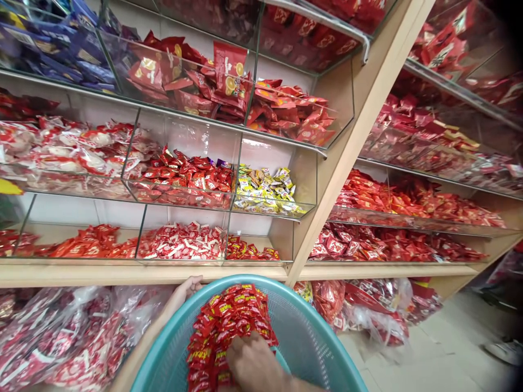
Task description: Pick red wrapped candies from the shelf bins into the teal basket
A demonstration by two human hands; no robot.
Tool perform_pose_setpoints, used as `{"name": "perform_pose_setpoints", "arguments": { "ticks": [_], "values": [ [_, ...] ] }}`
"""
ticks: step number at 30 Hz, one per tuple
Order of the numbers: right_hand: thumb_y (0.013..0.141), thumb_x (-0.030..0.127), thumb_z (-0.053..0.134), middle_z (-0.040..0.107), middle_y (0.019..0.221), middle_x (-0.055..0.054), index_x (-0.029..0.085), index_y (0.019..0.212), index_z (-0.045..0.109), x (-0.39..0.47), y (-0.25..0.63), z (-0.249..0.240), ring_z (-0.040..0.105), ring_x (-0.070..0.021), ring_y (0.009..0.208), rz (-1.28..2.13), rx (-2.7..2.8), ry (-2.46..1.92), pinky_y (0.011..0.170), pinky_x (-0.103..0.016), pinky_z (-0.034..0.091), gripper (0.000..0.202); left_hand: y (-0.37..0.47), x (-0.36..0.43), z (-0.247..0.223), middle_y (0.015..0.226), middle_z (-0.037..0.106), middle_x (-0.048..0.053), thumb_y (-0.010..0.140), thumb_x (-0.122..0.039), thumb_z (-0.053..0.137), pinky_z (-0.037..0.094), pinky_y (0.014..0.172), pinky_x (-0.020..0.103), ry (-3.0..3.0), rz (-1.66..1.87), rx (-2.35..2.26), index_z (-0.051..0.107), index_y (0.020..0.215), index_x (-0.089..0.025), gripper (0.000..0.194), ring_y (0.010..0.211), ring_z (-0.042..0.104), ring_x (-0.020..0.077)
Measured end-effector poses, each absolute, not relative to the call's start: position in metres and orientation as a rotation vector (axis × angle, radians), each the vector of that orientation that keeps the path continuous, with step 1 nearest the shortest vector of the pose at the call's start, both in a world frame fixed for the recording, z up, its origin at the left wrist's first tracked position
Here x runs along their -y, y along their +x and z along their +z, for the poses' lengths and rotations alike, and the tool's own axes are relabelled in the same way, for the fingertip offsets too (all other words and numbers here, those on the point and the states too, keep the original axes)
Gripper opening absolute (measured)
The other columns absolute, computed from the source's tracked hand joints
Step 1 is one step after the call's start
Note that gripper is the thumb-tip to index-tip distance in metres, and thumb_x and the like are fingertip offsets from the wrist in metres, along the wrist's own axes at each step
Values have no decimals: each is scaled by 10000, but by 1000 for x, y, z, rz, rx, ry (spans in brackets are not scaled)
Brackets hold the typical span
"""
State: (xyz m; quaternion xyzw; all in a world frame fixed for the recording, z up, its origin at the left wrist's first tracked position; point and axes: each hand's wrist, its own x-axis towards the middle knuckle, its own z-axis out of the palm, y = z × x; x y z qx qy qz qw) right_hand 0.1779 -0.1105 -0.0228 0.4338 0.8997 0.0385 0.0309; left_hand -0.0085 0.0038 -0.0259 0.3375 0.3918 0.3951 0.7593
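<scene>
A teal plastic basket (157,354) stands below the lowest shelf, with a heap of small red candy packets (235,305) inside, printed in yellow. My left hand (187,289) is at the outer left side of the basket, curled against it near the rim; some of its fingers are hidden behind the rim. Inside the basket, my right hand (254,356) reaches down into the packets. Its fingers are curled in among the packets and their tips are hidden.
Clear-fronted shelf bins hold wrapped sweets, among them yellow-and-white candies (267,190), red-and-white candies (183,242) and a few red packets (251,249). Filled plastic bags (81,332) lie under the shelf at left, more bags (368,310) at right. A wooden upright (347,169) divides the shelves.
</scene>
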Motion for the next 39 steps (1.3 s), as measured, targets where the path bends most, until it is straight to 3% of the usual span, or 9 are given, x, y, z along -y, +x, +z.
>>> {"name": "perform_pose_setpoints", "arguments": {
  "ticks": [2,5,11,15,20,26,35,39],
  "values": [
    [672,645,461,590,743,-47,171,734,556,103,188,10,553,-181,662,100,-2856,1482,626,-303,419,488,-7,-3,-25,427,587,48,663,-402,553,337,382,197,719,860,-848,561,495,-114,333,343,482,113],
    [815,479,386,573,735,-21,178,692,517,70,209,59,522,-130,638,49,-2968,1722,583,-240,375,351,-4,-3,-26,416,576,39,652,-413,563,335,383,196,714,892,-861,552,489,-119,336,341,477,112],
    [758,274,524,586,711,3,164,827,578,-40,227,89,490,-91,617,-361,-3127,1734,571,-189,352,140,-2,-8,-32,402,571,51,672,-432,540,299,355,180,729,874,-864,568,470,-108,384,320,447,94],
    [712,294,569,608,699,2,147,805,640,-79,213,75,492,-89,613,-628,-2937,1738,558,-183,349,187,-3,-10,-34,404,569,44,693,-413,530,307,362,170,732,911,-868,582,476,-106,379,330,447,87],
    [646,288,625,563,553,18,132,635,637,-91,202,62,446,-83,538,-642,-2803,1804,514,-191,321,157,-6,-10,-33,393,559,43,683,-425,538,302,359,186,741,868,-874,586,468,-106,388,318,433,91],
    [565,237,672,552,553,34,138,648,606,-97,201,56,428,-72,507,-715,-2734,1842,483,-184,320,146,-4,-9,-30,394,565,44,678,-420,527,296,356,173,749,874,-901,585,468,-106,382,320,438,86],
    [695,292,578,547,635,16,116,787,552,-75,219,80,456,-63,546,-986,-2844,1913,510,-174,362,201,-4,-8,-26,413,581,39,670,-380,542,308,364,182,683,869,-858,549,470,-120,328,328,459,97],
    [684,358,598,541,700,7,120,857,528,-25,247,101,462,-75,596,-1162,-3100,1896,559,-195,385,302,-8,-8,-24,412,583,48,683,-365,527,325,371,195,690,839,-845,561,491,-110,321,328,467,105]
  ]
}}
